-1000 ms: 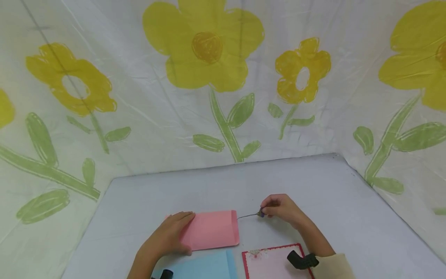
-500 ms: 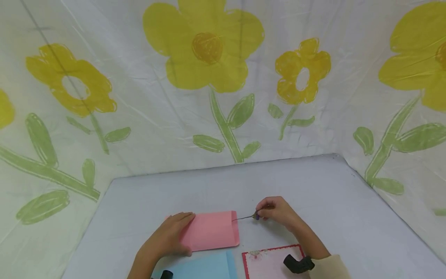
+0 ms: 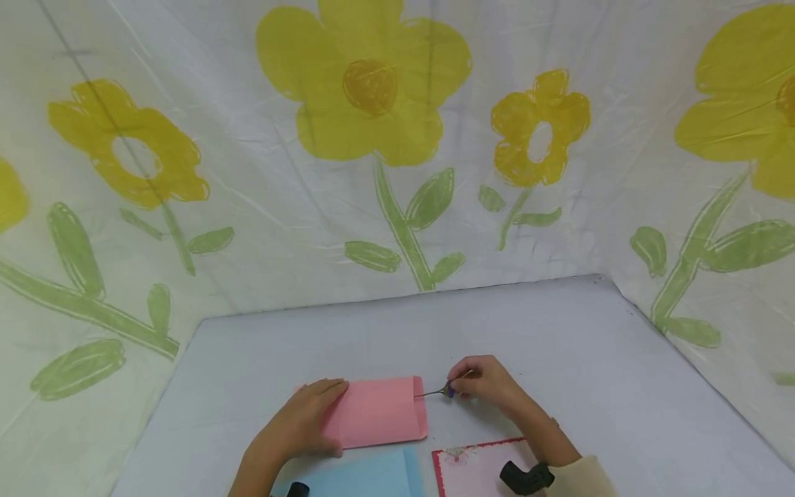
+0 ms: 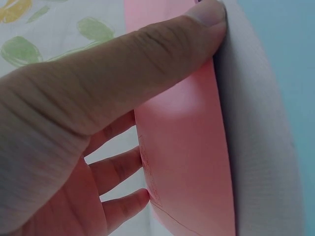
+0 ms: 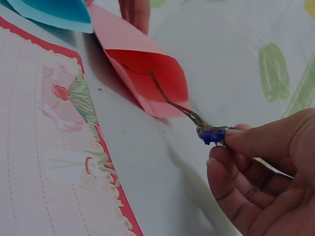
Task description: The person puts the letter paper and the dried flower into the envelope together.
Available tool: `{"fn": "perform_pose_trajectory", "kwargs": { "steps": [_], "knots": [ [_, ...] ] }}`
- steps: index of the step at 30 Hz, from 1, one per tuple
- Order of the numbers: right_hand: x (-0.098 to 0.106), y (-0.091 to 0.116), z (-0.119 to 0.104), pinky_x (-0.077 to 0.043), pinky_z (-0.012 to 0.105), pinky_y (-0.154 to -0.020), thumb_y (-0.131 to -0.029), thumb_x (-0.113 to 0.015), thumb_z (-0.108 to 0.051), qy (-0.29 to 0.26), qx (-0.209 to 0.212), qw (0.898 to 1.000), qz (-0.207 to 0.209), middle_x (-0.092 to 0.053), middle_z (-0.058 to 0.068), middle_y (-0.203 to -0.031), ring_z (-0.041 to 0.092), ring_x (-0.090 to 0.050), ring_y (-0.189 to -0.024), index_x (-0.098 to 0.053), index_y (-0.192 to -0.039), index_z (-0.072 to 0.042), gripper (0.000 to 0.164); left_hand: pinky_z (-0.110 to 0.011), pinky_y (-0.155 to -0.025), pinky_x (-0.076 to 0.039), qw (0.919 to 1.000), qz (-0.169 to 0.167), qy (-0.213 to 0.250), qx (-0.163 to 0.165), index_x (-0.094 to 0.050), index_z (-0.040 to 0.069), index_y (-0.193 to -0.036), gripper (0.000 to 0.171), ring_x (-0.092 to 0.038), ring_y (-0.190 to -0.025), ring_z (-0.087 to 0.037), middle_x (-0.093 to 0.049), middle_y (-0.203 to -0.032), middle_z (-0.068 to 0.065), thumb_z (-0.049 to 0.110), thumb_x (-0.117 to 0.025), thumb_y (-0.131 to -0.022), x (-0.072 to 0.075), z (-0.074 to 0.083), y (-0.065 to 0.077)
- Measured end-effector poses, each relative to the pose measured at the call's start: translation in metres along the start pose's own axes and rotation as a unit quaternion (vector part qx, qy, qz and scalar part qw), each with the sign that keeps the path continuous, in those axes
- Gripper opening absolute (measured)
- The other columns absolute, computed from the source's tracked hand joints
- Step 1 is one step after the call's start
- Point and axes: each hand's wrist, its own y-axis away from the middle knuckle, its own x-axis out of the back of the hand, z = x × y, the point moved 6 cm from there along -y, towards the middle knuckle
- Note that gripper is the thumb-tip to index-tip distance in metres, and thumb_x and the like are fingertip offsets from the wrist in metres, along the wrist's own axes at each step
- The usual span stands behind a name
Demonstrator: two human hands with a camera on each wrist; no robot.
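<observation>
Head view, left hand (image 3: 304, 417): grips the pink envelope (image 3: 375, 414) at its left end, fingers by the far edge, thumb by the near edge.
Head view, right hand (image 3: 487, 379): pinches a small blue-purple flower (image 3: 448, 391) just off the envelope's right end.
Head view, stem (image 3: 428, 394): thin, pointing left from the flower, its tip at the envelope's mouth (image 3: 419, 420).
Head view, blue envelope (image 3: 366, 476): lies just nearer the person than the pink one, cut off by the lower border.
Head view, red-bordered sheet (image 3: 478, 469): right of the blue envelope, partly covered by the right arm with its cream sleeve (image 3: 584, 478) and black fitting (image 3: 526, 478).
Head view, surroundings: pale table (image 3: 310, 345), then a white backdrop (image 3: 279, 228) with yellow blooms (image 3: 373, 131).
Left wrist view, grip: the thumb (image 4: 147, 59) reaches across the pink envelope to one long edge, while the fingers (image 4: 118, 169) meet the opposite edge; the paper bulges between.
Right wrist view, pinch: thumb and fingers close on the blossom; the stem's end shows against the red inside of the bulging mouth. How deep it reaches cannot be told.
Right wrist view, sheet decoration: a printed rose (image 5: 61, 92), with dashed lines running down the paper.
</observation>
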Motion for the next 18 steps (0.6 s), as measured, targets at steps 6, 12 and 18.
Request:
{"fn": "perform_pose_trajectory", "kwargs": {
  "steps": [6, 12, 18],
  "knots": [
    [-0.006, -0.001, -0.002, -0.054, 0.033, -0.066, -0.081, -0.066, -0.012, -0.002, 0.008, 1.000, -0.004, -0.062, 0.008, -0.087, 0.023, -0.059, -0.077, -0.065, -0.090, -0.007, 0.010, -0.052, -0.100, -0.027, 1.0000, 0.003, -0.007, -0.001, -0.048, 0.008, -0.130, 0.090, -0.039, -0.121, -0.026, -0.047, -0.130, -0.004, 0.037, -0.085, -0.054, 0.000, 0.000, 0.001],
    [-0.015, -0.003, -0.001, -0.053, 0.032, -0.066, -0.083, -0.065, -0.013, -0.003, 0.010, 1.000, -0.013, -0.063, 0.007, -0.087, 0.023, -0.059, -0.076, -0.065, -0.093, -0.005, 0.013, -0.052, -0.101, -0.026, 1.0000, -0.001, -0.007, 0.002, -0.047, 0.009, -0.131, 0.090, -0.038, -0.121, -0.025, -0.047, -0.130, -0.003, 0.037, -0.085, -0.054, -0.001, -0.001, 0.000],
    [-0.024, -0.002, -0.001, -0.053, 0.032, -0.067, -0.082, -0.065, -0.014, -0.009, 0.008, 1.000, -0.017, -0.063, 0.007, -0.088, 0.023, -0.058, -0.077, -0.065, -0.093, -0.006, 0.013, -0.052, -0.100, -0.027, 1.0000, 0.000, -0.009, 0.000, -0.048, 0.009, -0.130, 0.089, -0.039, -0.121, -0.026, -0.047, -0.130, -0.003, 0.037, -0.085, -0.054, 0.000, 0.000, 0.000]
  ]
}}
